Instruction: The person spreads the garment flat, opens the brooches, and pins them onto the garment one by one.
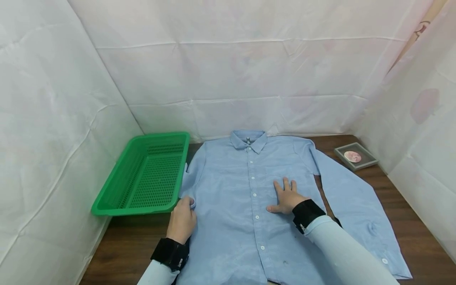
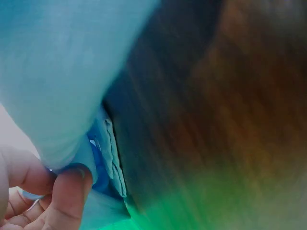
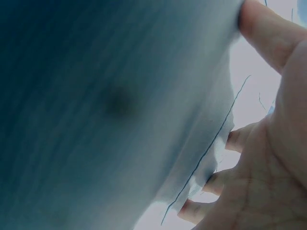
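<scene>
A light blue button-up shirt (image 1: pixel 228 198) lies front side up on the dark wooden table (image 1: pixel 142 245), collar toward the back wall. Its sleeve on the right is stretched out beside the body, while most of the sleeve on the left is out of sight. My left hand (image 1: pixel 182 219) pinches cloth at the shirt's left edge; the left wrist view shows thumb and finger (image 2: pixel 69 196) closed on the fabric. With fingers spread, my right hand (image 1: pixel 287 197) rests on the chest, right of the button row. Its fingertips touch the cloth in the right wrist view.
A green plastic basket (image 1: pixel 174 206) with a perforated bottom stands left of the shirt, close to my left hand. At the back right lies a small grey square frame (image 1: pixel 368 161) with a pink round centre. White sheets (image 1: pixel 231 79) hang around the table.
</scene>
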{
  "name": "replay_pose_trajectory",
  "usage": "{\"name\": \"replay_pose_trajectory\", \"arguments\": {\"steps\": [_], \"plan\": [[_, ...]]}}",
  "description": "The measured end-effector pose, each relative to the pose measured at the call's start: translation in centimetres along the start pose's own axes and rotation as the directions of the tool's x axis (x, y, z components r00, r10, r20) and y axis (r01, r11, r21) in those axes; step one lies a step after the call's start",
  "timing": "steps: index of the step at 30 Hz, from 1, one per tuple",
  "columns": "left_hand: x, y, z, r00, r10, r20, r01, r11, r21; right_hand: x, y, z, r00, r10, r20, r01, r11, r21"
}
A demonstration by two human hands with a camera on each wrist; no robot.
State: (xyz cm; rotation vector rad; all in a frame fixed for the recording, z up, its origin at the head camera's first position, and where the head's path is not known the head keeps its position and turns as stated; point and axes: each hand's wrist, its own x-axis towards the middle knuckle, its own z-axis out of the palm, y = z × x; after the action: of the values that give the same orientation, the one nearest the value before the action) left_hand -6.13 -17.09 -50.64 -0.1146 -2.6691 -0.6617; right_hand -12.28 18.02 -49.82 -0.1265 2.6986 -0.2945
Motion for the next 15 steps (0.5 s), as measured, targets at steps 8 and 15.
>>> {"name": "replay_pose_trajectory", "arguments": {"steps": [8,15], "plan": [[0.1,0.4,-0.5,1.0,0.016,0.002,-0.016,0.999,0.032,-0.1,0.0,-0.1,1.0,0.0,0.012,0.0,1.0,-0.008],[0.7,1.9,-2.3,0.983,0.165,-0.08,-0.148,0.971,0.188,-0.3,-0.2,-0.3,1.0,-0.01,0.008,0.01,1.0,0.009]]}}
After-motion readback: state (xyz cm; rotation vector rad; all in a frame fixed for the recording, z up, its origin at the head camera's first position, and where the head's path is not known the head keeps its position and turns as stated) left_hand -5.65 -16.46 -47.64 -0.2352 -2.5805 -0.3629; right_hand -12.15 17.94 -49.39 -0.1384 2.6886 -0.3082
